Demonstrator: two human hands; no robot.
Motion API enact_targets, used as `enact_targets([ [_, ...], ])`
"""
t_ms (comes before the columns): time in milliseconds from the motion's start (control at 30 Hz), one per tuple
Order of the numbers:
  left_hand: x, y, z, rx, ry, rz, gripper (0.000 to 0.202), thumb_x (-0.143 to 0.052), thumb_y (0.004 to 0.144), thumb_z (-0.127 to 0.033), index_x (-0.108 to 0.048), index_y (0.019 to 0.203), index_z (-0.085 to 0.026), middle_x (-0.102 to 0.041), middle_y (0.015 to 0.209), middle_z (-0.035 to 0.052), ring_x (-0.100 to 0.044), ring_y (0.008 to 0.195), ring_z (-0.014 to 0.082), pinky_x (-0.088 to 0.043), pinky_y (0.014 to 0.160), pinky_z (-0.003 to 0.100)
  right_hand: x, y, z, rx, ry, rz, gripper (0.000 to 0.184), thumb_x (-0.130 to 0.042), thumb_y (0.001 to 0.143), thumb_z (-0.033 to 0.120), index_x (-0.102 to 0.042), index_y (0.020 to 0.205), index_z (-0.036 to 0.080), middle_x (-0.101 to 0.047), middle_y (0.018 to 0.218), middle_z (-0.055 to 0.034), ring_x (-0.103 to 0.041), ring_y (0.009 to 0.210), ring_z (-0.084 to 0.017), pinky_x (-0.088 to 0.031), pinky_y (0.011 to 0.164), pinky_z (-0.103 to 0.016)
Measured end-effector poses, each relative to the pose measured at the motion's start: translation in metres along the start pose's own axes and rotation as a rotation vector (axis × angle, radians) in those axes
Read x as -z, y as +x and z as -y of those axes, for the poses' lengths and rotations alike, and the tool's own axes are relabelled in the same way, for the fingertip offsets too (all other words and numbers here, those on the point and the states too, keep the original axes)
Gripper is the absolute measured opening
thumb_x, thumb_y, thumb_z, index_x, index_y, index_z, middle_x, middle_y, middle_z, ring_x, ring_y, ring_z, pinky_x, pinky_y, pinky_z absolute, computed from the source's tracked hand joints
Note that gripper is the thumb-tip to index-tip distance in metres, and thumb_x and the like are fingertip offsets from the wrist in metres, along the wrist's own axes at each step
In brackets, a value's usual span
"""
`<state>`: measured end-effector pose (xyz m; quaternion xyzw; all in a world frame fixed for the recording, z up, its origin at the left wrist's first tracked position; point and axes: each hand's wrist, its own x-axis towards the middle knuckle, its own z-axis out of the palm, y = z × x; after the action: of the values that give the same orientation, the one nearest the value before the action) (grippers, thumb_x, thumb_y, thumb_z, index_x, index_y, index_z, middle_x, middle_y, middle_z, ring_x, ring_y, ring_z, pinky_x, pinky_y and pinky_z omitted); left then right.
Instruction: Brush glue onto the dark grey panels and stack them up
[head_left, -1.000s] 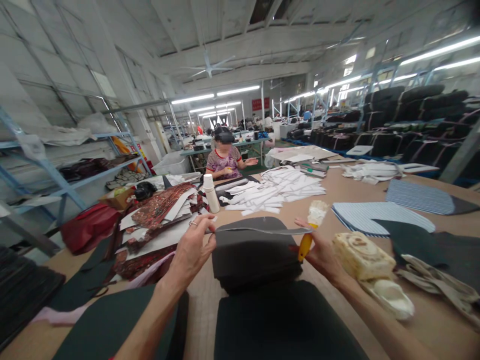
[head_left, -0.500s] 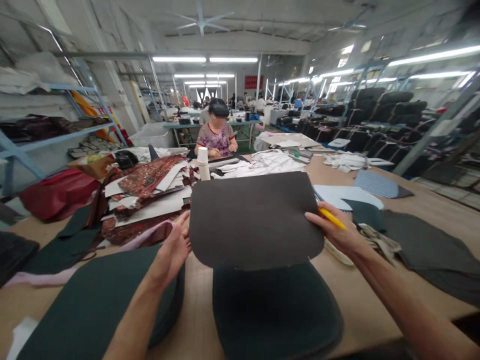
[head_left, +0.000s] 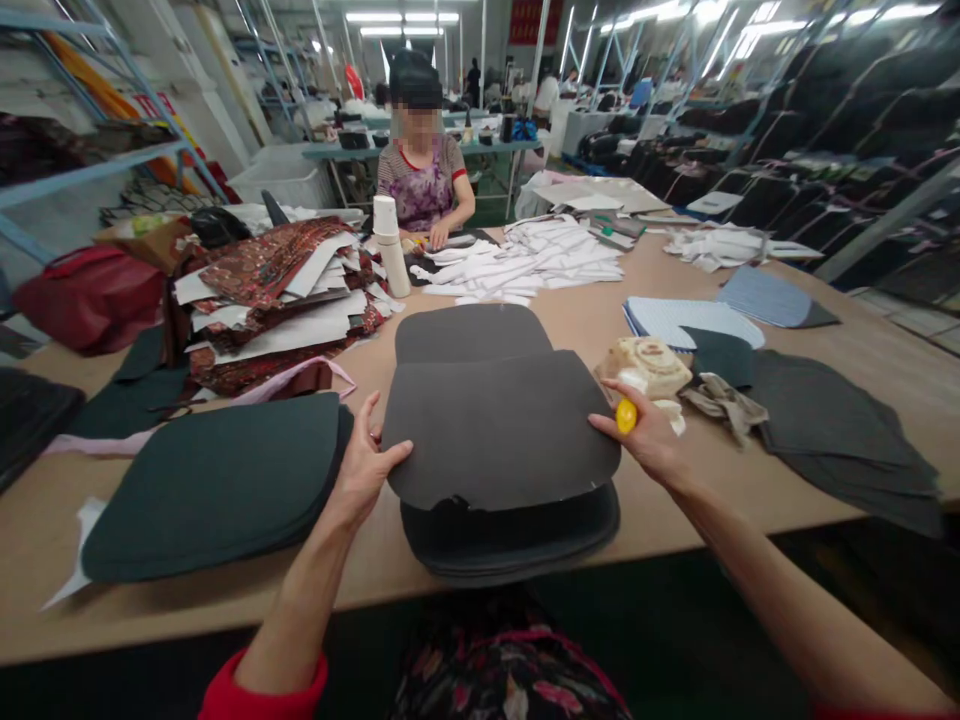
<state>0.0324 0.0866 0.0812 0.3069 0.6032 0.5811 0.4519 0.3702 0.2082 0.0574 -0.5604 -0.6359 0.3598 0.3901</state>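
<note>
A dark grey panel [head_left: 495, 425] with rounded corners hangs between my hands, over a pile of dark panels [head_left: 517, 545] at the table's front. My left hand [head_left: 367, 460] grips its left edge, thumb on top. At the right edge, my right hand [head_left: 637, 425] pinches it with the thumb and also holds a yellow-handled tool [head_left: 626, 415], its working end hard to make out. Another grey panel [head_left: 472, 332] shows behind the held one. Just beyond my right hand sits a cream-coloured tub [head_left: 646, 366], partly hidden. Left of my left hand lies a dark green panel stack [head_left: 225, 475].
Patterned fabric and white sheets [head_left: 281, 300] are heaped at left, beside a cream bottle [head_left: 390, 250]. White strips [head_left: 525, 255] spread across the far side, where a co-worker [head_left: 420, 175] sits. Crumpled cloth [head_left: 726, 405] and grey panels [head_left: 832, 420] lie at right.
My view has tipped downward. The grey panel has come lower and flatter over the pile, both hands still on it. My left thumb now rests on its top face.
</note>
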Motion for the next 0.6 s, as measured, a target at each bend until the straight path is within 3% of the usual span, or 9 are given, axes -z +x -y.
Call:
enact_targets([
  [167,-0.008,-0.018,0.015,0.008,0.113,-0.014,0.086,-0.072,0.059,-0.026,-0.033,0.135,-0.024,-0.063,0.107,0.0073,-0.061,0.098,0.0245,-0.05,0.085,0.04,0.01,-0.008,-0.014,0.059,-0.091,0.044,0.057,-0.068,0.064,0.047,-0.057,0.113,0.019,-0.047,0.066,0.002,-0.042,0.057,-0.014,-0.037,0.054,-0.028],
  [333,-0.008,-0.034,0.034,-0.004,0.305,-0.026,0.055,-0.072,0.06,-0.036,-0.061,0.11,-0.017,-0.059,0.12,0.0095,-0.054,0.11,0.0267,-0.045,0.093,0.038,0.013,-0.017,-0.029,0.034,-0.073,0.098,0.054,-0.066,0.065,0.047,-0.057,0.111,0.02,-0.045,0.065,0.0027,-0.041,0.056,-0.014,-0.036,0.053,-0.027],
  [600,-0.002,-0.044,0.062,-0.013,0.478,-0.042,0.05,-0.068,0.062,-0.041,-0.063,0.104,-0.014,-0.064,0.111,0.0117,-0.06,0.098,0.0266,-0.048,0.084,0.038,0.009,-0.026,-0.059,0.043,-0.036,0.191,0.05,-0.063,0.068,0.041,-0.055,0.113,0.02,-0.05,0.068,0.002,-0.047,0.061,-0.015,-0.039,0.057,-0.028],
])
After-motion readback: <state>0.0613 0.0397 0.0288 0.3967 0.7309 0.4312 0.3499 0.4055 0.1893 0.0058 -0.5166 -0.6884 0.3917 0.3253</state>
